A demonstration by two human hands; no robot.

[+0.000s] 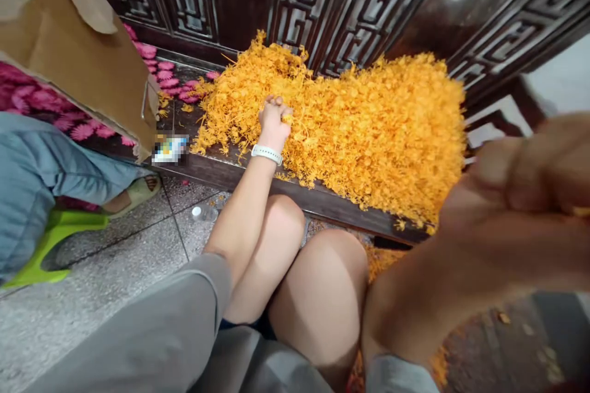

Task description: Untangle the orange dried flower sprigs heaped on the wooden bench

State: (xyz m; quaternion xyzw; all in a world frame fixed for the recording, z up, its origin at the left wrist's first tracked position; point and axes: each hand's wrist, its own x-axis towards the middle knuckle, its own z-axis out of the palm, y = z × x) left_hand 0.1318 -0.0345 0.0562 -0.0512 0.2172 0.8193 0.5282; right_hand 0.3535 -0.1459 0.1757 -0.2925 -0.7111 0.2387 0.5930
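A big heap of orange artificial flower pieces (387,129) lies along a dark wooden ledge. My left hand (275,123), with a pale band on its wrist, reaches into the heap near its middle. Its fingers are curled, and an orange flower piece (287,118) shows between thumb and fingers. Close to the camera at the far right is my right hand (516,196), raised and blurred. The fingers are folded inward; a small yellow-orange bit shows at the picture's edge, but what they hold is unclear.
At left stands a cardboard box (87,49), with pink flowers (83,129) around it. Another person's leg (69,159) is beside a green stool (50,239). A carved dark wooden panel (244,0) rises behind the ledge. Orange pieces (385,261) lie below the ledge.
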